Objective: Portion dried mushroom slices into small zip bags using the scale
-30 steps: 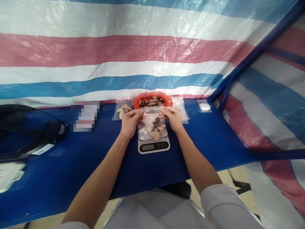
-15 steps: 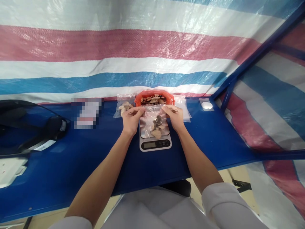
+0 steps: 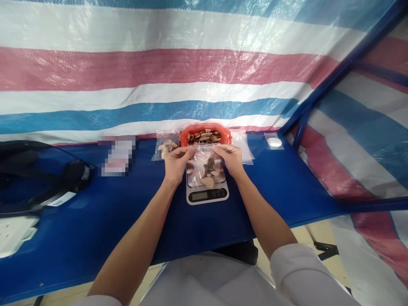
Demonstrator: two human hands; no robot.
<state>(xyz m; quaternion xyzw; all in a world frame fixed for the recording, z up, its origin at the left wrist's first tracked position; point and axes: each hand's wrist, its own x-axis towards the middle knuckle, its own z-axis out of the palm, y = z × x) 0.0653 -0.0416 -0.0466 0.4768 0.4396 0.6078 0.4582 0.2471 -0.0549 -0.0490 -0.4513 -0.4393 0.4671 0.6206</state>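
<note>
A clear zip bag (image 3: 198, 168) hangs between my two hands over a white kitchen scale (image 3: 190, 197). Several pale and dark dried slices (image 3: 208, 182) lie in the bottom of the bag. My left hand (image 3: 175, 163) pinches the bag's upper left edge between thumb and fingers. At the upper right edge, my right hand (image 3: 232, 159) grips it the same way. Whether the bag rests on the scale's metal plate I cannot tell. Just behind my hands stands an orange-red plastic bag (image 3: 207, 127), open at the top and full of similar dried slices (image 3: 205, 137).
Left of the orange-red bag lies another clear bag of pale slices (image 3: 166, 146). Flat clear bags (image 3: 244, 146) lie to its right, then a small bag with a white oval item (image 3: 274, 142). Black headgear (image 3: 68, 180) and a white power strip (image 3: 15, 233) sit on the blue table (image 3: 127, 221).
My right thumb and fingers have slid a little left along the bag's top edge, closer to my left hand. The whole view has shifted slightly.
</note>
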